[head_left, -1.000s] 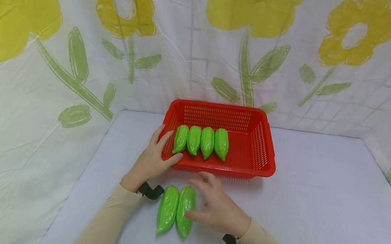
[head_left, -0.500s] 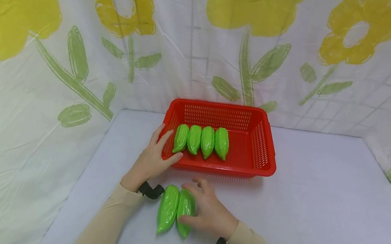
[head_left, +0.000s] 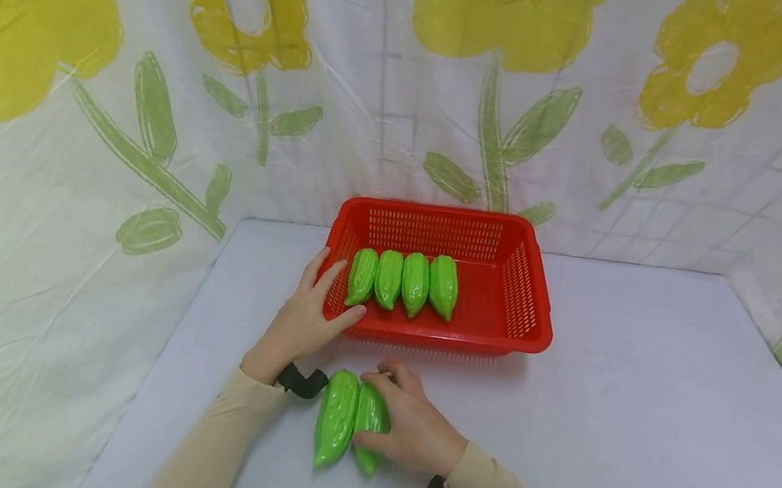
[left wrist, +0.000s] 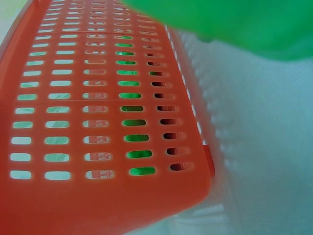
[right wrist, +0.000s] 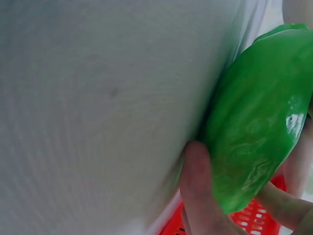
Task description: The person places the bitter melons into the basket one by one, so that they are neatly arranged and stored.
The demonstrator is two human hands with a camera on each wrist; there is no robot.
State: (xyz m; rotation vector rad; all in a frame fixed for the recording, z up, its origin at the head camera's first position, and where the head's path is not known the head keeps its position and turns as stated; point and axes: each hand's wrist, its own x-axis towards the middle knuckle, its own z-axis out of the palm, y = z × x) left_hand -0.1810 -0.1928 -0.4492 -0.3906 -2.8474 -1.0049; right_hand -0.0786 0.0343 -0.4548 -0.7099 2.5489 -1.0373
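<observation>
My left hand rests at the left front corner of the red basket, fingers spread along the left rim and the thumb on the front rim. On the table before the basket lie two bright green bitter melons side by side. My right hand grips the right bitter melon, thumb near its lower part and fingers curled over its upper end. The right wrist view shows that bitter melon between the fingertips, close over the cloth. The left bitter melon lies along it, untouched by either hand.
Several bitter melons stand in a row in the left part of the basket, whose right part shows bare floor. A white cloth covers the table. Behind it hangs a curtain with yellow flowers.
My right hand has moved left and slightly down onto the right bitter melon, and its fingers have closed round it. The left hand and basket have stayed in place.
</observation>
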